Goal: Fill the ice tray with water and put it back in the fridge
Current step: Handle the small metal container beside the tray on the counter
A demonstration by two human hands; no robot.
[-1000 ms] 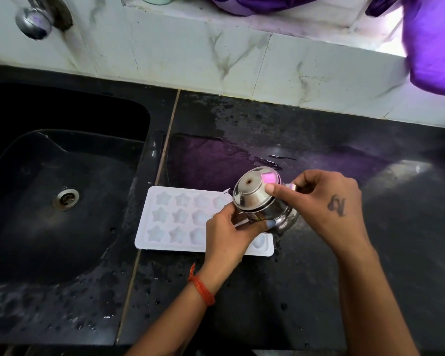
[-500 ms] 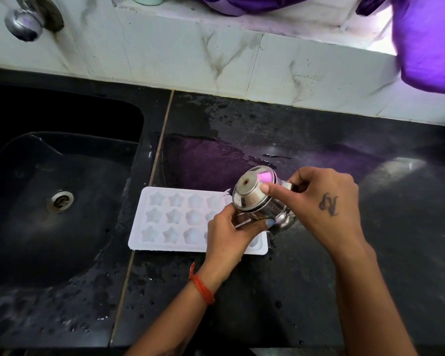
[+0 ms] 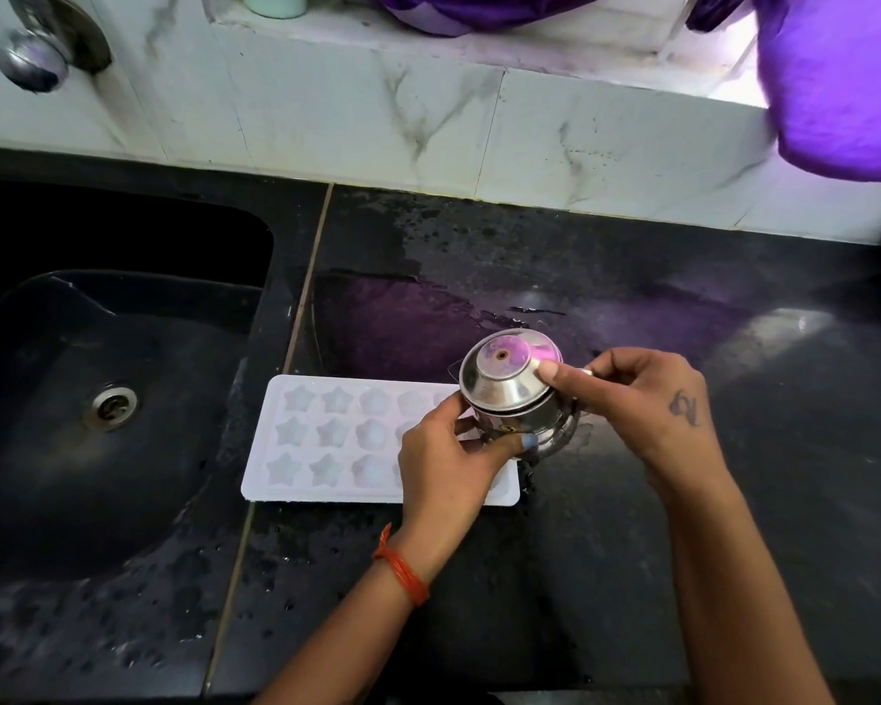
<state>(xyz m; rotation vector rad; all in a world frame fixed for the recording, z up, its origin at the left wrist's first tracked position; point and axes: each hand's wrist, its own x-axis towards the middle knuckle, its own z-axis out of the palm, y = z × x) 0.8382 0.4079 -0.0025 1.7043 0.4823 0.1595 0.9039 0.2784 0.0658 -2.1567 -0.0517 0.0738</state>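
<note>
- White plastic ice tray [image 3: 326, 445] with star-shaped and rounded cups lies flat on the wet black surface [image 3: 606, 552], just right of the seam beside the sink [image 3: 113, 399]; its right end is hidden under the hands.
- Steel vessel [image 3: 509, 384], shiny and tilted with its base toward the camera, is held over the tray's right end.
- Left hand [image 3: 448, 460] has its grip curled round the vessel's lower side, thumb and fingers clamped on it; an orange thread band [image 3: 403, 577] circles that wrist.
- Right hand [image 3: 647, 399] clamps the vessel from the right, thumb pressed on its base, fingers curled behind.
- Drain [image 3: 110, 404] sits in the sink bowl; a tap [image 3: 31, 58] juts from the marble wall [image 3: 428, 119].
- Purple cloth [image 3: 845, 84] hangs at upper right.
</note>
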